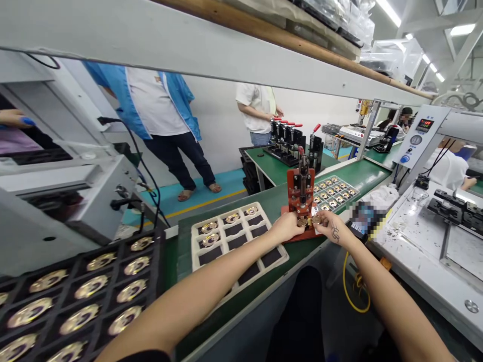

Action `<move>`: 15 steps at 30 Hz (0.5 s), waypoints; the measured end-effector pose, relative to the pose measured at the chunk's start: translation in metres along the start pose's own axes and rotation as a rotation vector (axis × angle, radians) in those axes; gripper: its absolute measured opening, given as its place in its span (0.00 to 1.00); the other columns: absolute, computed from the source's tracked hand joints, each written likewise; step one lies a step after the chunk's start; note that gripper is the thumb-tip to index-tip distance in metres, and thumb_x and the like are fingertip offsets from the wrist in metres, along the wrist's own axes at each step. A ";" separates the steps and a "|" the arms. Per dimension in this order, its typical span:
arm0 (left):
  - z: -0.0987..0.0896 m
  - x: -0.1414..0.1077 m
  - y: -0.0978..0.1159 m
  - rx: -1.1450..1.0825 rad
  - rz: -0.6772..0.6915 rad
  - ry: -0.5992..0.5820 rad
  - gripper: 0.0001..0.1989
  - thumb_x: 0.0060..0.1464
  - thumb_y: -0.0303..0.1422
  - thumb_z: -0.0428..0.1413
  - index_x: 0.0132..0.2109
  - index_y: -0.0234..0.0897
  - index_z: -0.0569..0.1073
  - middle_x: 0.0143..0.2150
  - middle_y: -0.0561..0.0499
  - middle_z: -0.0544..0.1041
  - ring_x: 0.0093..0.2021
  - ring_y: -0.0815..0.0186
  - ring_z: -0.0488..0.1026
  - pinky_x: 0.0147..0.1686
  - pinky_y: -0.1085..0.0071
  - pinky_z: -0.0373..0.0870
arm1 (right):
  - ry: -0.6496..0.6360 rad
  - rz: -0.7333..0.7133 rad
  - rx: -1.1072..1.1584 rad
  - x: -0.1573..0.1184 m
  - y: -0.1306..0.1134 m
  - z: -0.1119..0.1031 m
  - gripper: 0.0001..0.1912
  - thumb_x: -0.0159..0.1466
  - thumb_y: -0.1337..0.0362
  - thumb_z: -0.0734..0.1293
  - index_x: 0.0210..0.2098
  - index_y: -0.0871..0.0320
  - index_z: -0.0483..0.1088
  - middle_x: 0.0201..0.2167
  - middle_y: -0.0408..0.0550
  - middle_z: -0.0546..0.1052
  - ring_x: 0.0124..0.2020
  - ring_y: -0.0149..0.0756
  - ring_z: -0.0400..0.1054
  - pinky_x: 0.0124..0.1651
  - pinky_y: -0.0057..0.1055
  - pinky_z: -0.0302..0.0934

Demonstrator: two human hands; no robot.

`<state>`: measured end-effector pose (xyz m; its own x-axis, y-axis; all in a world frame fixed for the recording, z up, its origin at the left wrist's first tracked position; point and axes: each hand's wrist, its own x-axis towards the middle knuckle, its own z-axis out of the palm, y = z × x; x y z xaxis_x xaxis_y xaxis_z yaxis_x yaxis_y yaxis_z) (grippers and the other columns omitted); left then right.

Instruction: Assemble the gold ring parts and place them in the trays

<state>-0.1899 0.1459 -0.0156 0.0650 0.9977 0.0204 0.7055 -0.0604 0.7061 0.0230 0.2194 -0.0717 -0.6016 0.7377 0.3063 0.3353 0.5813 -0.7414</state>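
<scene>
On the green bench stands a red toggle press (pixel 295 188), directly in front of me. My left hand (pixel 290 226) is closed at its base, the fingertips on a small round gold-coloured metal part (pixel 302 222). Close beside it, my right hand (pixel 331 226) pinches another round gold-coloured metal part (pixel 316 219) between thumb and fingers. The exact shape of both parts is partly covered by my fingers. Under my left forearm lies a cream compartment tray (pixel 225 245), with several gold-coloured round parts in its far and left pockets.
A black tray (pixel 77 261) of gold-coloured rings fills the lower left. Behind the press lies a clear tray (pixel 335 193) of similar parts. Several black toggle presses (pixel 287 141) stand farther back. A white machine (pixel 426 241) is at right. People stand across the bench.
</scene>
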 end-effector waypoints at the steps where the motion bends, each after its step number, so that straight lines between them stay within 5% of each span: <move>1: -0.003 -0.004 -0.001 -0.012 0.003 0.008 0.08 0.49 0.35 0.64 0.36 0.37 0.77 0.24 0.54 0.73 0.30 0.60 0.73 0.31 0.70 0.63 | -0.011 0.000 -0.006 0.002 0.003 0.002 0.15 0.67 0.57 0.69 0.49 0.58 0.73 0.33 0.43 0.75 0.30 0.34 0.66 0.36 0.29 0.62; 7: -0.051 -0.048 -0.014 -0.114 -0.005 0.054 0.17 0.50 0.43 0.65 0.43 0.37 0.79 0.33 0.52 0.77 0.34 0.61 0.74 0.35 0.69 0.68 | -0.122 -0.048 -0.066 0.030 -0.003 0.015 0.12 0.62 0.60 0.76 0.44 0.55 0.79 0.40 0.47 0.75 0.39 0.40 0.71 0.47 0.35 0.67; 10: -0.079 -0.073 -0.017 -0.383 -0.083 0.061 0.22 0.49 0.44 0.69 0.46 0.36 0.76 0.37 0.50 0.78 0.34 0.63 0.77 0.38 0.66 0.74 | -0.173 -0.083 -0.073 0.038 -0.014 0.018 0.17 0.59 0.63 0.78 0.48 0.53 0.81 0.45 0.50 0.77 0.44 0.43 0.73 0.52 0.38 0.67; 15: -0.111 -0.120 -0.018 -0.745 -0.185 0.215 0.27 0.46 0.42 0.75 0.48 0.37 0.75 0.38 0.50 0.80 0.34 0.63 0.80 0.38 0.64 0.79 | -0.178 -0.088 -0.081 0.033 -0.030 -0.012 0.12 0.60 0.55 0.79 0.39 0.55 0.82 0.36 0.48 0.79 0.36 0.42 0.74 0.43 0.35 0.69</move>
<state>-0.2884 0.0312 0.0482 -0.1985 0.9782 -0.0607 0.0296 0.0679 0.9973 0.0020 0.2305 -0.0325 -0.7472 0.6148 0.2524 0.3287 0.6720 -0.6637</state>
